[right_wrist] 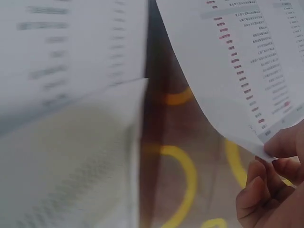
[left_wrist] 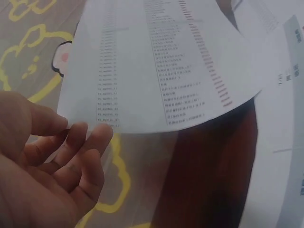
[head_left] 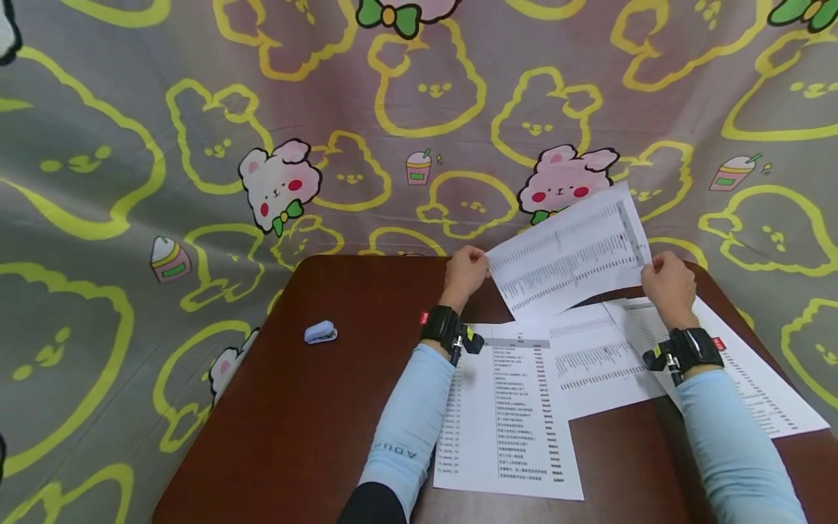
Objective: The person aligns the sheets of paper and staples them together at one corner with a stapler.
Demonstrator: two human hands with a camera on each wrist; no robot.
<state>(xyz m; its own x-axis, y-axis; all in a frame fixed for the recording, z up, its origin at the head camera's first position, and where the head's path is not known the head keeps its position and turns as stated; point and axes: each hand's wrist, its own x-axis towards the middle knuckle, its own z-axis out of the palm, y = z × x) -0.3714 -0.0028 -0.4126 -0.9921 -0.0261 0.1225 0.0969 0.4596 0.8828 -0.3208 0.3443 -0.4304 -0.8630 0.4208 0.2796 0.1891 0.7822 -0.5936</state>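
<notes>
— Where is the printed sheet (head_left: 568,251) sitting, and who is holding it?

— It is hanging lifted above the table (head_left: 314,407), over the other sheets (head_left: 524,415). The left hand (head_left: 466,271) is pinching its left edge, the right hand (head_left: 666,282) its right corner.

— Handling?

— Judged light and limp; it is bowing between grips. Edges are the safest hold. White, carrying columns of small print.

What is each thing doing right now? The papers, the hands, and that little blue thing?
Held sheet: lifted off the table, gripped at both ends, curved.
Left hand: pinches the sheet's left edge.
Right hand: pinches the sheet's right edge.
Other sheets: lying flat on the table, overlapping.
Small blue stapler: resting on the table, untouched.
</notes>
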